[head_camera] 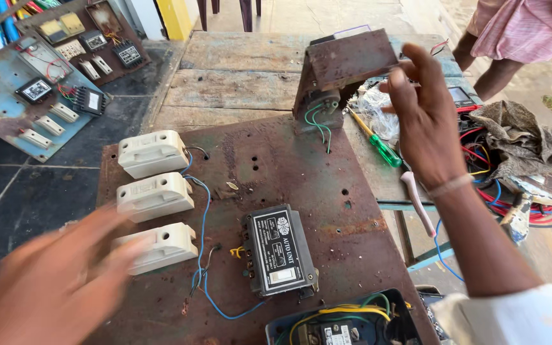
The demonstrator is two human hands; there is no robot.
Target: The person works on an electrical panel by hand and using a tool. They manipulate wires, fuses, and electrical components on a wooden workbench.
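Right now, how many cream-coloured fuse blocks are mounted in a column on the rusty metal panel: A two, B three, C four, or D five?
B: three cream fuse blocks sit stacked along the rusty panel's left side, the lowest partly behind the blurred left hand.

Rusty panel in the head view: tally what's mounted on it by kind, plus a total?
White fuse blocks: 3
Black control unit: 1
Total: 4
The blurred left hand partly covers the lowest block. The rusty panel also carries loose blue wires.
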